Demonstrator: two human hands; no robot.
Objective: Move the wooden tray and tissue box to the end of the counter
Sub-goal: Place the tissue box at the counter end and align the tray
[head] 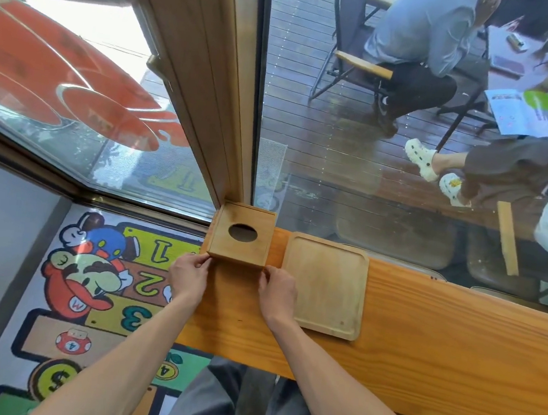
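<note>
Sitting at the far left end of the counter (422,325), the tissue box (241,236) (round hole on top) stands against the window post. The left hand (189,277) pinches its near left corner, the right hand (277,293) its near right corner. The wooden tray (325,284) lies flat just beside the right hand, apart from the box.

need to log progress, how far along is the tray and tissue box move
Nearly done. The flat rectangular wooden tray already lies near the counter's end. The square wooden tissue box sits at the end corner, left hand and right hand touching its near corners. Left: letting go.
</note>
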